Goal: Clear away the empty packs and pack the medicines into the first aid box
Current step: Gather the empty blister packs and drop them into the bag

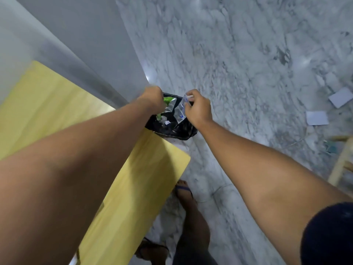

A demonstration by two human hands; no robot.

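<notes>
A black bin bag [172,129] stands on the marble floor just past the corner of the yellow table [133,169]. Silver and green empty packs [168,109] lie inside it. My left hand [152,97] is closed over the bag's left rim; what it grips is hidden. My right hand [197,108] pinches a silvery empty blister pack [181,110] with blue print, held over the bag's opening. No first aid box shows in this view.
A white wall [76,44] runs along the table's far side. Two white cards [317,118] lie on the floor at the right, near a wooden chair leg [340,165]. My feet in sandals [184,192] stand beside the table.
</notes>
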